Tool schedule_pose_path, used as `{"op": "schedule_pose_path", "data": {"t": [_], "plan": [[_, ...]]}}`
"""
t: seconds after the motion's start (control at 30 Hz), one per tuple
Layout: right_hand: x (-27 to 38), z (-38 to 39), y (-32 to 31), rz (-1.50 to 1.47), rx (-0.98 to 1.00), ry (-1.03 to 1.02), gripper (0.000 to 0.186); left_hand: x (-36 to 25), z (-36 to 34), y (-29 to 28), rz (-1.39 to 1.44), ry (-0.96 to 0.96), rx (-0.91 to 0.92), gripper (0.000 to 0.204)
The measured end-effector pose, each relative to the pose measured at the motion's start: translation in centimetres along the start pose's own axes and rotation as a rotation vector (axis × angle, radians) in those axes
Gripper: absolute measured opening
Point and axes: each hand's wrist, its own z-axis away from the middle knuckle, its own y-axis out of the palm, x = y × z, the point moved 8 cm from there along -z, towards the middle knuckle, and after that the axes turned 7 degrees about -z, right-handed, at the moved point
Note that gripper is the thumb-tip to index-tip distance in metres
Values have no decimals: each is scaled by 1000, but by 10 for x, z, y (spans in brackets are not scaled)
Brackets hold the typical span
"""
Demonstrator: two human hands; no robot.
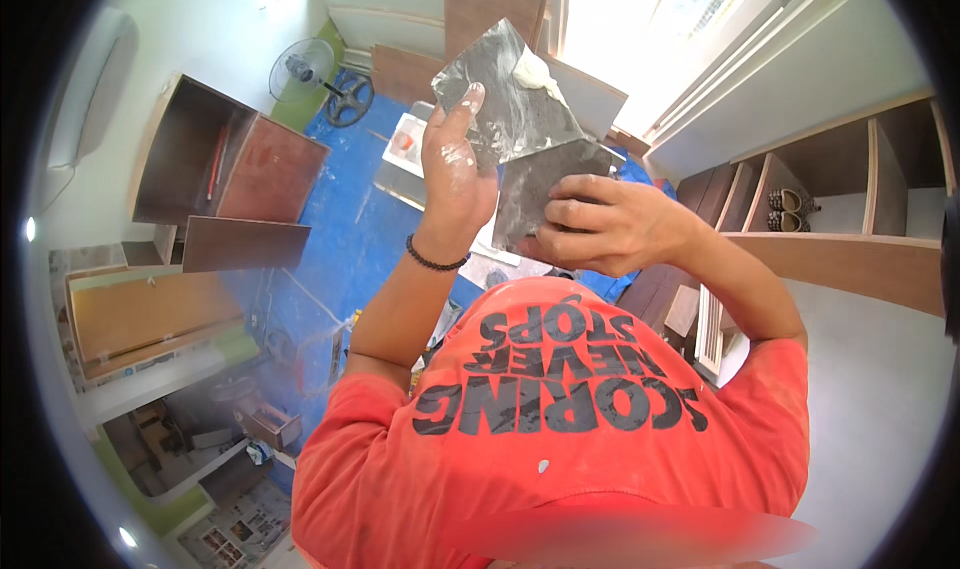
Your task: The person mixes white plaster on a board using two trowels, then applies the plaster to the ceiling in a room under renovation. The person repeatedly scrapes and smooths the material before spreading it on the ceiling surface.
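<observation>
My left hand (455, 164) grips a flat grey scraper plate (505, 109), its thumb laid over the face and its other fingers hidden behind. White smears streak this plate, and a thick lump of white putty (537, 72) sits near its upper right edge. In my right hand (610, 224) is a second, smaller grey scraper plate (525, 189), held with curled fingers. The upper edge of the smaller plate meets or overlaps the lower edge of the larger one. White residue marks my left hand, and a dark bead bracelet circles that wrist.
Blue sheeting (345, 184) covers the floor ahead. Leftward stand an open brown cabinet (225, 154), a fan (302, 71) and leaning boards (155, 319). Wooden shelving (830, 194) runs along the right. A bright window (680, 19) is at the far side, with panels (490, 9) beside it.
</observation>
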Motion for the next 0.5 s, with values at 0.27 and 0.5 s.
{"op": "schedule_pose_path", "data": {"t": [0.27, 0.5], "plan": [[-64, 108, 27, -1035, -1367, 1319, 26, -68, 46, 18, -509, 741, 259, 26], [-73, 92, 124, -2058, -1636, 1480, 32, -20, 81, 42, -1359, 1061, 652, 38]]}}
